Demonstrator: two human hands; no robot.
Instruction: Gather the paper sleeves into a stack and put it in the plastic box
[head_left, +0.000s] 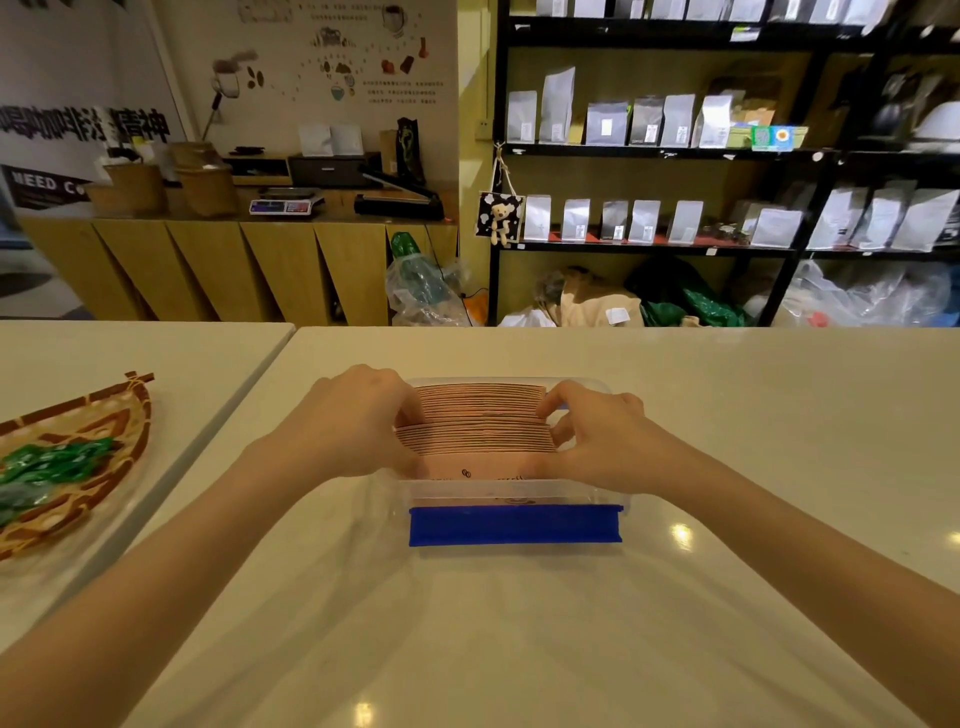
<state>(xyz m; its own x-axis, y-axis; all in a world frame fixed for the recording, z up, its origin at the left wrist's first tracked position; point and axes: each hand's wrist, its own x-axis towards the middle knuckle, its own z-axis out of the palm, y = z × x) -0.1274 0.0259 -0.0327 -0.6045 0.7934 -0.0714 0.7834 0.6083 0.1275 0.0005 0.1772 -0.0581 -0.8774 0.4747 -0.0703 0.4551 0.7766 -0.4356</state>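
A stack of brown paper sleeves (480, 421) stands on edge inside a clear plastic box (511, 491) with a blue clip (514, 525) along its near side. My left hand (358, 421) grips the stack's left end, fingers curled round it. At the right end my right hand (595, 431) holds the stack, thumb on top. The nearest sleeve shows a small printed logo. The lower parts of the sleeves are hidden behind the box wall.
The box sits on a white table (519, 623). A woven basket (78, 467) with green wrapped items lies on the adjoining table at the left. Beyond the table are a wooden counter (234, 260) and black shelves (675, 156) with bags.
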